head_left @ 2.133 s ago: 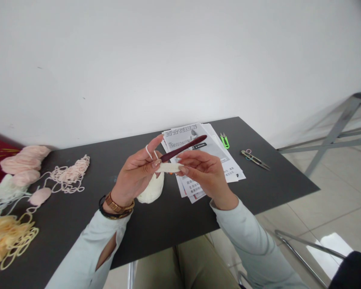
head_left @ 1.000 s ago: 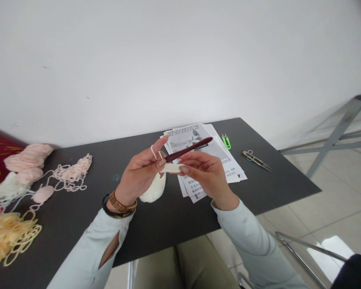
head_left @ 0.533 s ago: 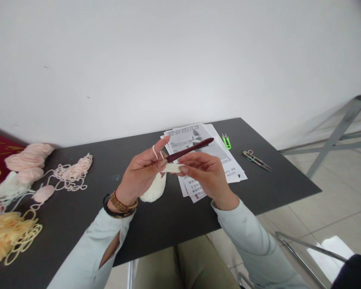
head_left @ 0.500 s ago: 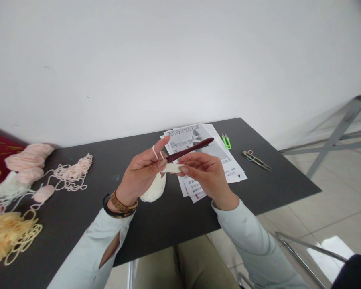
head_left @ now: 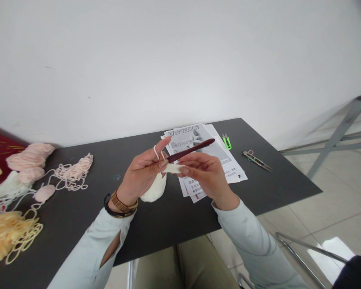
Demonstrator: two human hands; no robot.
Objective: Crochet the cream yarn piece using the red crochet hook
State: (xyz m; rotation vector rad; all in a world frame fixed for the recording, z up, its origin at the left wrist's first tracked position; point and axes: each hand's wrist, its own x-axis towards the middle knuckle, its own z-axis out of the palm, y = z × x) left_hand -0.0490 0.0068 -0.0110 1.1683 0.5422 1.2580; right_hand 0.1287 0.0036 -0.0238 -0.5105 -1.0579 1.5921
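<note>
My left hand point(head_left: 142, 172) pinches one end of a small cream crochet piece point(head_left: 172, 169), with a strand of cream yarn looped over its raised forefinger. My right hand point(head_left: 206, 173) grips a dark red crochet hook point(head_left: 190, 149) and steadies the other end of the piece. The hook slants up to the right, its tip buried between the fingers. A ball of cream yarn point(head_left: 154, 189) lies on the black table point(head_left: 156, 224) right below my left hand.
Printed instruction sheets point(head_left: 210, 158) lie behind my right hand. Green thread snips point(head_left: 226, 141) and small scissors point(head_left: 255, 159) sit to the right of them. Pink yarn point(head_left: 74, 172), pink skeins point(head_left: 30, 158) and yellow yarn point(head_left: 9, 237) crowd the left end. A white wall rises behind.
Almost nothing has moved; both hands keep the same hold on the hook and the crochet piece, and the view has drifted slightly.
</note>
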